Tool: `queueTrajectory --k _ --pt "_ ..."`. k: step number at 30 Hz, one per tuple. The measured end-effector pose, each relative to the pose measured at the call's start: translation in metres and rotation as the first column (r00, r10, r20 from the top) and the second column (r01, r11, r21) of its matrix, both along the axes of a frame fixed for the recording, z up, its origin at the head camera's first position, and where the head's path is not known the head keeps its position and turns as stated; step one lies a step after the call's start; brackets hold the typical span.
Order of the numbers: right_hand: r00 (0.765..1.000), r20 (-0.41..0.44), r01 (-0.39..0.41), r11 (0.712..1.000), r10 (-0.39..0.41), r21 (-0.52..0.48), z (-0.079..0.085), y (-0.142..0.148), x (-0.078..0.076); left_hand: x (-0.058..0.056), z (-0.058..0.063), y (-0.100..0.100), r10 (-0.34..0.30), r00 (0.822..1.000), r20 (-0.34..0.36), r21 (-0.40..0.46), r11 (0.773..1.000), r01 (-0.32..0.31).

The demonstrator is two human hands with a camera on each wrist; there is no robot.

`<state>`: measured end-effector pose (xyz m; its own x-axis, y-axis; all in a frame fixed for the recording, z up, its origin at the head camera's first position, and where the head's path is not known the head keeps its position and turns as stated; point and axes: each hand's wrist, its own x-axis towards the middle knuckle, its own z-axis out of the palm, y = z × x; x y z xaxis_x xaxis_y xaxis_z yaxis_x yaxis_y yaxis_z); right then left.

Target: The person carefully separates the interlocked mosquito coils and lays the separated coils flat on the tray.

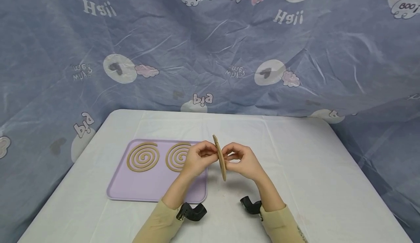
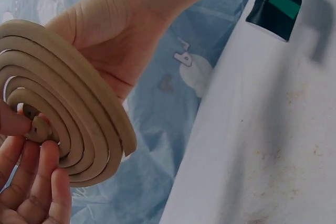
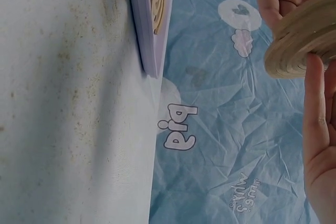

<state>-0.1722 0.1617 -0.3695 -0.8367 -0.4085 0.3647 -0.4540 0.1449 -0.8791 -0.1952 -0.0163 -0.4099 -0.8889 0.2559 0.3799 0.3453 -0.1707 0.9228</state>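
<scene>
Between both hands a brown mosquito coil is held on edge, raised over the table beside the tray. Its turns lie closely nested in the left wrist view. My left hand pinches the coil near its centre from the left, with thumb and fingertips around the middle. From the opposite face, my right hand grips near the centre with curled fingers; the right wrist view shows one finger laid against the coil face. Two more spiral coils, a left one and a right one partly covered by the left hand, lie on a purple tray.
The tray rests on the left half of a white-covered table. Small brown crumbs dot the cloth. A printed blue-grey curtain hangs behind the table. Black camera mounts sit on both wrists.
</scene>
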Motion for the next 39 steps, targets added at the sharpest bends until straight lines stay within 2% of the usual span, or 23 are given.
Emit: queueTrajectory --k 5,12,19,28,36,39 --pt "1.000 -0.016 0.012 1.000 -0.012 -0.008 -0.001 -0.003 -0.001 0.000 0.000 0.000 0.027 1.000 0.011 0.017 0.999 -0.027" --pt "1.000 -0.018 0.002 1.000 -0.002 -0.012 0.001 -0.003 0.000 0.001 0.001 -0.001 -0.009 0.999 0.037 0.020 1.000 0.008" --pt "1.000 -0.013 0.003 1.000 -0.004 -0.010 0.001 -0.001 0.000 0.000 0.001 0.001 -0.020 1.000 0.017 0.043 0.999 0.019" --pt "0.999 -0.035 -0.033 0.999 0.032 -0.015 -0.001 0.002 -0.003 0.000 0.000 0.003 -0.038 0.999 0.008 0.040 0.999 0.037" --pt "0.995 -0.089 -0.049 0.996 0.043 -0.069 -0.007 0.002 -0.007 0.000 -0.002 0.004 -0.016 1.000 -0.023 0.044 0.999 0.017" --pt "0.994 -0.081 -0.076 0.994 0.070 -0.083 -0.018 0.004 -0.014 0.000 -0.002 0.003 0.000 0.999 -0.036 0.027 1.000 0.001"
